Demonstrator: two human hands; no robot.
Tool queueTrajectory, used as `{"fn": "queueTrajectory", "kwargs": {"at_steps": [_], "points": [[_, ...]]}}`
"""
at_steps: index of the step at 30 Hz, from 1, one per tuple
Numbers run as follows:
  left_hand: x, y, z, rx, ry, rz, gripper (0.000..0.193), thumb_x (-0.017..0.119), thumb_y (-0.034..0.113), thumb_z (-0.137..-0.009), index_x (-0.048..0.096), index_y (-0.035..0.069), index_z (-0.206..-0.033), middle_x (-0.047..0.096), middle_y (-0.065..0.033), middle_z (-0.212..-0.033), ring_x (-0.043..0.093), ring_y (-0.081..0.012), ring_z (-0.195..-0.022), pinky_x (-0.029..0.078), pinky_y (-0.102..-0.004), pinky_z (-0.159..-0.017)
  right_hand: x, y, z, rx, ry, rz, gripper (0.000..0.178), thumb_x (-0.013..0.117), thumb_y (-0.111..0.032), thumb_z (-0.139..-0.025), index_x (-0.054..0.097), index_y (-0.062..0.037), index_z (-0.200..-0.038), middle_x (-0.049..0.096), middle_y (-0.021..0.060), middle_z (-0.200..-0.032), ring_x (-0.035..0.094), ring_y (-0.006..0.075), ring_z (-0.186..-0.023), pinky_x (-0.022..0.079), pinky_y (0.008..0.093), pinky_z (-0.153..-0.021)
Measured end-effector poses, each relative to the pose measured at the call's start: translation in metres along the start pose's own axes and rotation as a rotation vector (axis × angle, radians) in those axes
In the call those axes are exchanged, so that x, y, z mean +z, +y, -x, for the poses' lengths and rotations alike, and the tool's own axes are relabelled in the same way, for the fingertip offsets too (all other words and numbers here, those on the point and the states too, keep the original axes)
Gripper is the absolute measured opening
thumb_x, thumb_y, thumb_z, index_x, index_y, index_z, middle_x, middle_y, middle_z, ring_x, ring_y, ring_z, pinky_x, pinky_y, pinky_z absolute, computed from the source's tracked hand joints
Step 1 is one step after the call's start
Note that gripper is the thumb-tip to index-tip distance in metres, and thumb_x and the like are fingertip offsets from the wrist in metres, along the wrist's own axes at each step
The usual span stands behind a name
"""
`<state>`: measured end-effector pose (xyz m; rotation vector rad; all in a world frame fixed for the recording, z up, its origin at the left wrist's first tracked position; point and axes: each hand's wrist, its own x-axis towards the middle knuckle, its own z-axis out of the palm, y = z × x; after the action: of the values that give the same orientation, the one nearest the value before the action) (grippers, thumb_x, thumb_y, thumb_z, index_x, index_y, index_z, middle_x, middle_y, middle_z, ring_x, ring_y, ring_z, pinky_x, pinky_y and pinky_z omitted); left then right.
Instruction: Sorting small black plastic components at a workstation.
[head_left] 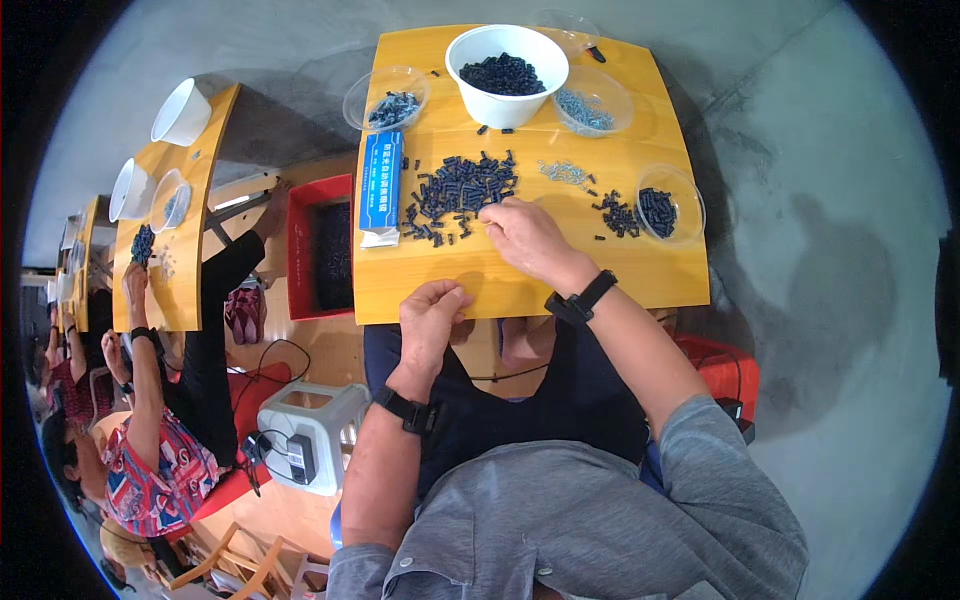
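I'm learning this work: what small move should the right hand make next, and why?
Probably pinch one piece from the black pile: the right hand is right at its edge, yet no piece shows plainly in its grasp.

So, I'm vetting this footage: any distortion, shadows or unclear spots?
Head view: fisheye bending bows the yellow table, and the corners go black; head view again: a broad, soft shadow lies on the grey surface at right, and heaped dark pieces partly blend together.
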<state>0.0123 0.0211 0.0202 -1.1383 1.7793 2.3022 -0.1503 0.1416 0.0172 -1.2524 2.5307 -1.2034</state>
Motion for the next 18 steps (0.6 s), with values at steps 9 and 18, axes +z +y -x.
{"fn": "queueTrajectory", "kwargs": {"at_steps": [9,18], "points": [[0.003,-0.005,-0.005,-0.028,0.003,0.095,0.016,0.057,0.009,-0.089,0.061,-0.003,-0.098,0.064,-0.0089,-0.079,0.045,-0.0075,-0.046,0.036,-0.0226,-0.038,0.014,-0.006,-0.013,-0.010,-0.080,0.158,0.015,0.055,-0.011,-0.084,0.064,-0.0058,-0.094,0.063,0.0155,-0.083,0.061,0.0355,-0.078,0.049,0.0451,-0.069],[0.002,-0.005,-0.005,-0.030,0.011,0.091,0.013,0.059,0.010,-0.088,0.063,-0.001,-0.094,0.066,-0.0073,-0.079,0.047,-0.0066,-0.049,0.038,-0.0218,-0.039,0.017,-0.003,-0.014,-0.020,-0.121,0.266,0.012,0.054,-0.014,-0.084,0.064,-0.0067,-0.086,0.062,0.0162,-0.076,0.062,0.0359,-0.074,0.050,0.0466,-0.063]]}}
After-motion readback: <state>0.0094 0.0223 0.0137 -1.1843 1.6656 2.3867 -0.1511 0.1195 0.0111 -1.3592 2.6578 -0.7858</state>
